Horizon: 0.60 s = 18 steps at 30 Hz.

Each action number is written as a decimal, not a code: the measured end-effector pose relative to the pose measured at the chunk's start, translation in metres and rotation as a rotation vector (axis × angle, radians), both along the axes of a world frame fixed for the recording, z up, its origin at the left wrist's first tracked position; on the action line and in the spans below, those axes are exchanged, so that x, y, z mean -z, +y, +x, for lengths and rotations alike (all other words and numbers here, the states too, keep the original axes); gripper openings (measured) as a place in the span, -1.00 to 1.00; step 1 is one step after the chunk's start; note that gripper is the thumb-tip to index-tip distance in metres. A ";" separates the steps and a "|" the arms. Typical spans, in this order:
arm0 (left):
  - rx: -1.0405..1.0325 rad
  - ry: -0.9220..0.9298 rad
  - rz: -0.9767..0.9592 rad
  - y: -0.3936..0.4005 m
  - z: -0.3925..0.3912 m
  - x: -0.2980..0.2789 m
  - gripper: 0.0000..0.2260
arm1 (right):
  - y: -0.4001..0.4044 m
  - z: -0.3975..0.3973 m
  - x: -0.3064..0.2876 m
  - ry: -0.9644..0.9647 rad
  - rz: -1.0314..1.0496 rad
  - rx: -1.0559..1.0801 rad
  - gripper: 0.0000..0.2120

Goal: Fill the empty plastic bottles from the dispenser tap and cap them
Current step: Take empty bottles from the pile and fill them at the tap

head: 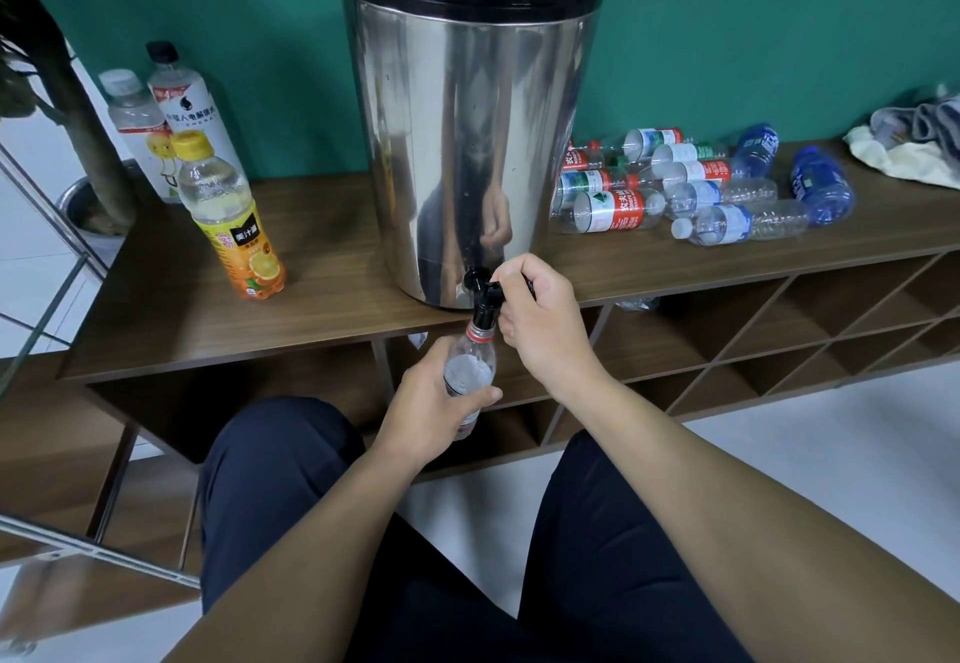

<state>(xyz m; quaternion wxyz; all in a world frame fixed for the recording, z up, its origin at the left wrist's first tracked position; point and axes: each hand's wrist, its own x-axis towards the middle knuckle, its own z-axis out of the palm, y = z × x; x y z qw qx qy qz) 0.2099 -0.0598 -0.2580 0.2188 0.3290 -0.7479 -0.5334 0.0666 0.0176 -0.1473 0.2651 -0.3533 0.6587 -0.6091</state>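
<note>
A tall steel dispenser stands on the wooden shelf top, its black tap hanging over the front edge. My right hand grips the tap's lever. My left hand holds a clear plastic bottle upright, its uncapped neck with a red ring right under the spout. Water shows inside the bottle near its shoulder.
Three capped bottles stand left of the dispenser, the nearest an orange juice bottle. Several empty bottles lie in a pile on the right, two blue ones beside them. A cloth lies far right. Open cubbies sit below the shelf top.
</note>
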 end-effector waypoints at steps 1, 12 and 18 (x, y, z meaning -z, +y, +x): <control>0.001 0.003 -0.004 0.000 0.000 0.000 -0.44 | 0.000 0.000 0.000 0.002 0.001 0.001 -0.72; -0.001 -0.009 -0.022 0.000 0.000 0.001 -0.44 | 0.002 0.002 -0.003 -0.026 -0.017 -0.016 -0.69; 0.003 -0.020 -0.027 -0.001 0.000 0.001 -0.43 | 0.002 0.001 -0.002 -0.017 -0.014 -0.016 -0.71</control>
